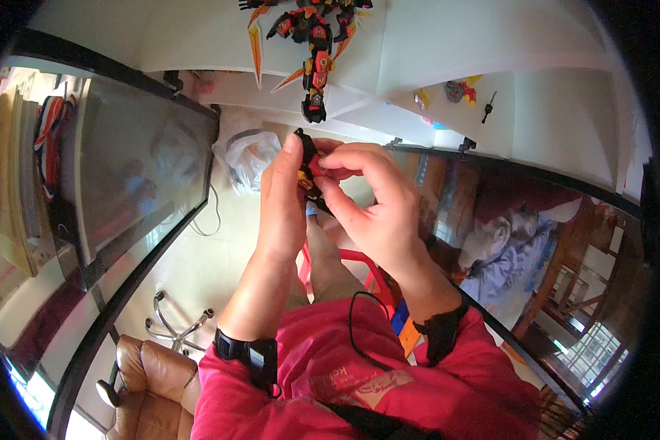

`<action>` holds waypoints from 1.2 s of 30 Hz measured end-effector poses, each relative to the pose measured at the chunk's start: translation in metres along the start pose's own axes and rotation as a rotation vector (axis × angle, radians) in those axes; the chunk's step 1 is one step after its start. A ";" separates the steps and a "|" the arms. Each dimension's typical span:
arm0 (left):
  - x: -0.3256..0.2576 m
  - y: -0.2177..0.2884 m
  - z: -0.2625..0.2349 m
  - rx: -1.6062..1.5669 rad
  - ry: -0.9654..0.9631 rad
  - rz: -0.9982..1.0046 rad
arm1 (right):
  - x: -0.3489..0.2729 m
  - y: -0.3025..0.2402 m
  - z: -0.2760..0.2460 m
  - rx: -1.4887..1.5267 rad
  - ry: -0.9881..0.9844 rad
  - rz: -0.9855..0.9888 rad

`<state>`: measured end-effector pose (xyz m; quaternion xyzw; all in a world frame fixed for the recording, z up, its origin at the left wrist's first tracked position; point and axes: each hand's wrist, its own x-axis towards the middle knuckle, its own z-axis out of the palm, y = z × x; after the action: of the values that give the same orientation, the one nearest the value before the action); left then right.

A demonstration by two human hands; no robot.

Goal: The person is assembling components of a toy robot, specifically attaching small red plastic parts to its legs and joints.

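Observation:
A small black, red and yellow toy robot part (306, 178) is held up between my two hands, over my lap. My left hand (277, 194) grips it from the left, thumb pointing up along its black side. From the other side, my right hand (378, 192) pinches a red piece of it between thumb and bent index finger. Fingers cover much of the part. Just beyond my hands, a larger toy robot figure (317, 66) in black, red and gold lies on a white surface, with orange-yellow blades (256, 55) at its sides.
White shelves (447, 44) spread across the far side, with small coloured toy pieces (460, 91) and a thin black piece (489, 107) at right. A white plastic bag (249, 158) sits left of my hands. Dark-framed glass panels (147, 154) flank me. A brown armchair (154, 381) stands lower left.

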<state>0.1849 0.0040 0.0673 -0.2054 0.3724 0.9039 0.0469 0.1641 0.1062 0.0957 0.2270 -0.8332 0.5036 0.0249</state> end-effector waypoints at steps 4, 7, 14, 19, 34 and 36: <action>0.002 0.005 -0.002 -0.189 -0.052 -0.100 | 0.000 -0.007 -0.003 0.109 0.047 0.061; 0.002 0.006 -0.001 -0.221 -0.101 -0.116 | 0.001 -0.005 -0.005 0.109 0.062 0.046; 0.000 0.005 0.006 -0.051 0.008 -0.069 | 0.001 -0.008 -0.007 0.022 0.033 0.003; -0.002 0.007 0.010 -0.006 0.082 -0.032 | -0.003 -0.007 -0.004 0.005 0.020 -0.008; -0.002 0.012 0.002 -0.323 -0.079 -0.179 | -0.011 -0.007 -0.023 0.805 -0.038 0.499; -0.004 0.012 0.003 -0.317 -0.079 -0.184 | -0.011 -0.013 -0.020 0.852 -0.083 0.464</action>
<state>0.1841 -0.0024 0.0790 -0.2079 0.2030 0.9504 0.1108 0.1754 0.1221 0.1130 0.0454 -0.5819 0.7827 -0.2163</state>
